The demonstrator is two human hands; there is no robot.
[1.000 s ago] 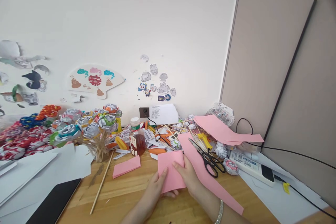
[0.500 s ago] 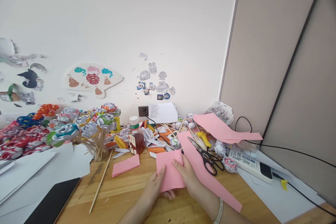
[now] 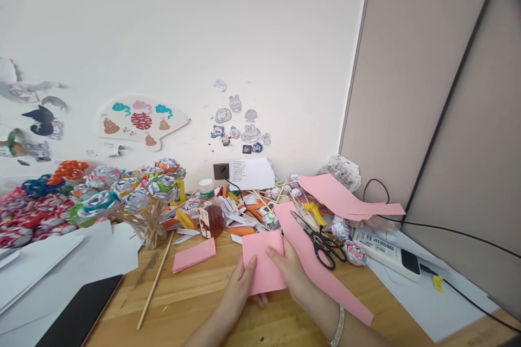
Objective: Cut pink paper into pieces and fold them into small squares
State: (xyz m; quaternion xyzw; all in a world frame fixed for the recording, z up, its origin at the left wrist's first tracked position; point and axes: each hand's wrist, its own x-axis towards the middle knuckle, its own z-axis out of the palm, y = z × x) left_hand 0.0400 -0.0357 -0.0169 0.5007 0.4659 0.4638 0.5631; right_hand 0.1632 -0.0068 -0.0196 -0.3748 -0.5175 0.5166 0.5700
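Fingers [image 3: 251,263] of the left hand [image 3: 240,286] and right hand [image 3: 293,271] are pinching a folded pink sheet [image 3: 264,260] near the bench's [image 3: 195,293] front edge; one folded pink piece [image 3: 194,254] is lying finished beside it, long pink strip [image 3: 321,265] and scissors [image 3: 321,239] waiting uncut.

I see a small rectangular sheet of pink paper [image 3: 264,260] held just above the wooden desk near its front edge, flat-faced and tilted slightly so its upper edge leans away from me. My left hand [image 3: 240,284] pinches its lower left edge with the thumb on top and the fingers underneath, while my right hand [image 3: 295,274] presses on its right side, thumb lying across the face. Its top corners are crisp and free, its lower right part hidden under that hand.
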